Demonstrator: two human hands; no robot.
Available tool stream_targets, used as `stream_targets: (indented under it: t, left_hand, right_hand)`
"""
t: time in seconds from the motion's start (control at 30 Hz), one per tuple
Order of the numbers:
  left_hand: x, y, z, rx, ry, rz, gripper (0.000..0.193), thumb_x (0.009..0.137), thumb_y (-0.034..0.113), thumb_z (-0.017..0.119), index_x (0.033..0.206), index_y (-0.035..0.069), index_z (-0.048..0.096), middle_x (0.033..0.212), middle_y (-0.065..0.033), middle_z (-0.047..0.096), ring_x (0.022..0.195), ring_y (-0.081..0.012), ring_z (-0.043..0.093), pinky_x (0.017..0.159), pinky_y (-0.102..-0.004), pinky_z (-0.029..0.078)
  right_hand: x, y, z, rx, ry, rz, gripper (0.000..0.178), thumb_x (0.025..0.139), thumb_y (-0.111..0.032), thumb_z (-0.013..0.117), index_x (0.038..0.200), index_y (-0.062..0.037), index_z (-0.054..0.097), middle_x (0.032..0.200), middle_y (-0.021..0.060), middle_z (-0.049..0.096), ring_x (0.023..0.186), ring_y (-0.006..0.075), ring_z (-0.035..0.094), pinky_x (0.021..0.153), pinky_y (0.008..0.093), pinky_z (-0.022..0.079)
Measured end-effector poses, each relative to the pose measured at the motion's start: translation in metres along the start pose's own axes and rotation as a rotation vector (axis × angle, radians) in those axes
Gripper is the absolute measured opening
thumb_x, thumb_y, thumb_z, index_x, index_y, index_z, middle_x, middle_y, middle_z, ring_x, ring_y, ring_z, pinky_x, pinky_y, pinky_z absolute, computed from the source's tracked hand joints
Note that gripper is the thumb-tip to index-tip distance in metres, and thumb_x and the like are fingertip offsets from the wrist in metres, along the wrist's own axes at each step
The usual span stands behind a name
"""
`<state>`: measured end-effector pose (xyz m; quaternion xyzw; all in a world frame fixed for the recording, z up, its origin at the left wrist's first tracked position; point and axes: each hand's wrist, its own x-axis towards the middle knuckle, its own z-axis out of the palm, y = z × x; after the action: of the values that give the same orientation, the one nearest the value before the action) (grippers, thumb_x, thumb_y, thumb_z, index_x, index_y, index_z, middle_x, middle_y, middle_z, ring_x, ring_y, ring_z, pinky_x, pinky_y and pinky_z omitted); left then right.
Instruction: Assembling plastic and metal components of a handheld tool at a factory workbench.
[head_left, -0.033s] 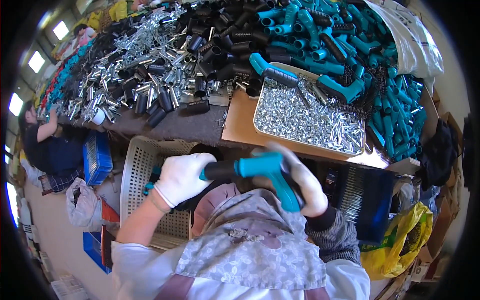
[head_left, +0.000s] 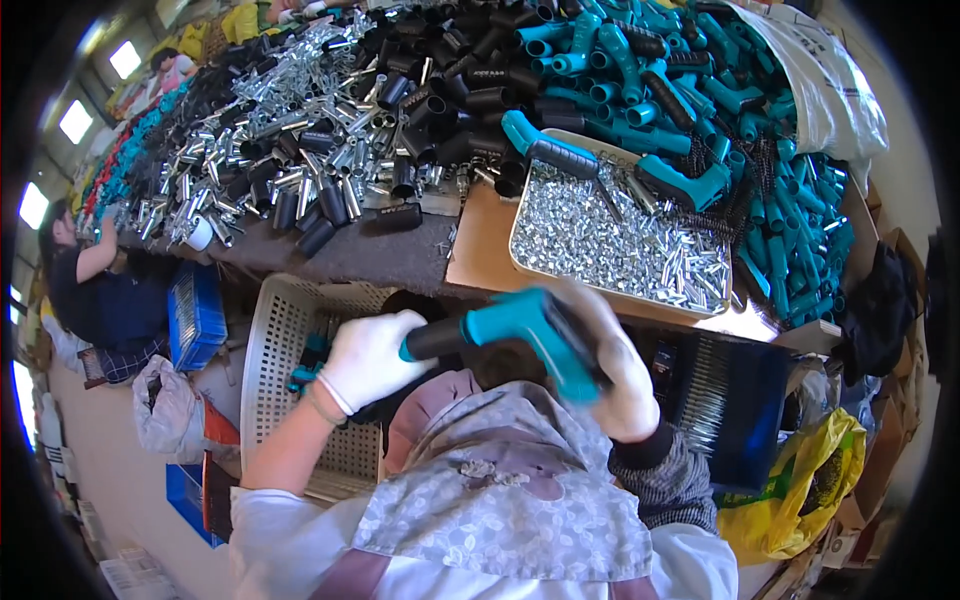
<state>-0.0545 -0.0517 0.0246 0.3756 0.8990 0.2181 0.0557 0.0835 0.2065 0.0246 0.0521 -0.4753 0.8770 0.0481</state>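
A teal-and-black, pistol-shaped handle (head_left: pixel 510 315) turns between a gloved left hand (head_left: pixel 375 360) and a gloved right hand (head_left: pixel 622 375).
From where I stand, it has just rolled, showing more of its black backing (head_left: pixel 578 338); I take that as part of working the piece. It sits above the apron (head_left: pixel 520 500), below the metal-filled tray (head_left: pixel 640 296). The left fingers pinch the black barrel (head_left: pixel 437 340); the right hand blurs against the backing, whether clasped I cannot tell.

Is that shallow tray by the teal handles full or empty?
Not empty: small silvery metal pieces cover most of the tray; how deep, I cannot tell.
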Motion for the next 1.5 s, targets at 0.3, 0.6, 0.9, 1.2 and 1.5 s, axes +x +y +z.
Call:
stream_targets:
  t: [0.3,0.6,0.9,1.2,1.5]
  left_hand:
    - [-0.027,-0.004,0.065,-0.257,0.162,-0.238,0.020,0.076,0.023,0.080,0.081,0.007,0.068,0.079,-0.0166,0.067,0.074,-0.0377,0.068,0.063,-0.0427,0.054]
    - [-0.039,-0.005,0.094,-0.370,0.264,-0.339,0.029,0.069,0.022,0.084,0.086,0.007,0.066,0.086,-0.0153,0.062,0.081,-0.0371,0.065,0.070,-0.0439,0.053]
    - [-0.032,0.005,0.084,-0.518,0.015,-0.421,0.031,0.072,0.021,0.087,0.084,0.003,0.065,0.081,-0.0099,0.063,0.065,-0.0271,0.060,0.065,-0.0351,0.050]
    - [-0.031,0.012,0.105,-0.807,0.001,-0.382,0.027,0.075,0.024,0.085,0.086,0.005,0.070,0.085,-0.0128,0.066,0.077,-0.0382,0.066,0.072,-0.0396,0.056]
    - [-0.024,0.009,0.111,-0.753,-0.003,-0.272,0.032,0.078,0.030,0.082,0.088,0.002,0.071,0.074,-0.0160,0.068,0.068,-0.0389,0.065,0.067,-0.0410,0.053]
  right_hand:
    - [-0.009,0.017,0.006,-0.689,0.091,-0.385,0.030,0.100,-0.022,0.054,0.111,0.0028,0.067,0.134,0.0224,0.061,0.127,0.0357,0.057,0.109,0.0434,0.041]
    - [0.006,0.009,0.014,-0.761,-0.277,-0.437,0.029,0.093,-0.025,0.064,0.112,-0.0032,0.069,0.134,0.0218,0.060,0.127,0.0388,0.056,0.111,0.0508,0.039]
    - [0.008,0.001,0.021,-0.870,-0.202,-0.478,0.028,0.090,-0.015,0.063,0.115,-0.0013,0.067,0.133,0.0218,0.061,0.122,0.0398,0.060,0.105,0.0462,0.046]
    - [0.000,0.003,0.012,-0.766,-0.141,-0.409,0.030,0.093,-0.021,0.066,0.112,0.0016,0.068,0.135,0.0219,0.060,0.124,0.0386,0.058,0.108,0.0441,0.044]
    - [0.005,-0.005,0.015,-0.775,-0.181,-0.556,0.024,0.083,-0.014,0.071,0.103,0.0002,0.069,0.122,0.0216,0.065,0.113,0.0376,0.063,0.102,0.0467,0.046]
